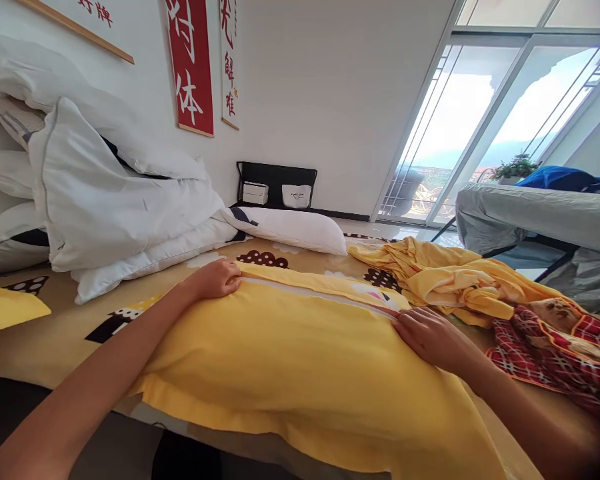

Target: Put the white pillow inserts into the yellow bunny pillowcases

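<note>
My left hand (217, 277) is curled tight on the far left corner of a plump yellow cloth pillow (300, 360). My right hand (427, 333) has its fingers bent over the far edge, close to the right end. Both hands hold the same pillow, well apart, with a long pale strip running between them. The pillow lies flat in front of me on a tan bed sheet with dark brown spotty shapes (20, 357). Just past it is a soft white pillow (295, 230). On my left is a big heap of white pillows (130, 207). On my right is a crumpled yellow cloth (450, 273), and it touches a red checked cloth with orange edges (535, 347). By the back wall is a low black seat (275, 173) with a white box (255, 193) on it.
</note>
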Available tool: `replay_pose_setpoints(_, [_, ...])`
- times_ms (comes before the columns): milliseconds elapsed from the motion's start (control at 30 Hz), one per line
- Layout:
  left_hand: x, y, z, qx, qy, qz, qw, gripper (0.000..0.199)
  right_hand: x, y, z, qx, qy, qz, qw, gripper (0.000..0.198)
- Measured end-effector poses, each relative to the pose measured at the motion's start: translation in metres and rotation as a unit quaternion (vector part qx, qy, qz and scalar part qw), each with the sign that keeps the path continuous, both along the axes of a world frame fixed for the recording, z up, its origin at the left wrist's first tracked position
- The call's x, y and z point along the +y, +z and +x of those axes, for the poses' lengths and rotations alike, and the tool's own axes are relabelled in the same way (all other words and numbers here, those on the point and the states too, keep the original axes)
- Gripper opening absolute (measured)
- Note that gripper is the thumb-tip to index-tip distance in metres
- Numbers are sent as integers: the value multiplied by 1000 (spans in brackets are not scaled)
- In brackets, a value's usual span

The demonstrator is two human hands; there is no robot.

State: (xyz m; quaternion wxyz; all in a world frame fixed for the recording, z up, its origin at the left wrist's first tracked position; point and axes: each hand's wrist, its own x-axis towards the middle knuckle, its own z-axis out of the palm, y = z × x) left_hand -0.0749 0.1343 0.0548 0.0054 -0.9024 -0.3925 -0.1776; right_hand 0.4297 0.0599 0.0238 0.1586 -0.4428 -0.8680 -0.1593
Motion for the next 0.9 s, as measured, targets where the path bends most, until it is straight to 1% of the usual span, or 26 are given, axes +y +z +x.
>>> replay_pose_setpoints(67, [5, -2, 1, -12, -6, 4, 1000, 24, 1, 1, 0, -8, -2, -7, 1000, 38])
replay_pose_setpoints(133, [8, -3, 2, -35, -8, -2, 999, 25, 1, 0, 1, 15, -8, -9, 1000, 40])
replay_pose_setpoints(200, [9, -3, 1, -61, -4, -14, 998, 27, -2, -2, 4, 50, -11, -14, 999, 37])
replay_pose_setpoints(300, [5, -2, -2, -119, 6, -26, 993, 28, -9, -8, 8, 94, -8, -41, 995, 31])
replay_pose_setpoints(400, [-3, 0, -1, -175, 21, -21, 984, 28, -15, -14, 11, 94, -7, -70, 993, 27])
replay_pose_setpoints(467, [-8, 3, 3, -201, 40, -12, 979, 29, -15, -17, 14, 87, -4, -58, 995, 30])
replay_pose_setpoints(533, [-14, 10, 8, -227, 61, -7, 972, 30, -15, -15, 17, 92, -1, -19, 996, 32])
replay_pose_setpoints(600, [-19, 22, 11, -251, 72, -6, 965, 31, -14, -6, 20, 105, -2, 24, 994, 34])
replay_pose_setpoints(667, [-26, 39, 12, -268, 73, 1, 961, 31, -14, 9, 21, 123, -6, 60, 991, 34])
replay_pose_setpoints(767, [-35, 64, 11, -292, 86, 42, 952, 30, -14, 33, 18, 143, -8, 111, 983, 32])
replay_pose_setpoints(833, [-38, 75, 10, -300, 101, 79, 945, 29, -11, 46, 12, 142, -6, 138, 980, 31])
replay_pose_setpoints(900, [-39, 80, 11, -292, 108, 89, 946, 29, -7, 56, 7, 132, -4, 155, 979, 32])
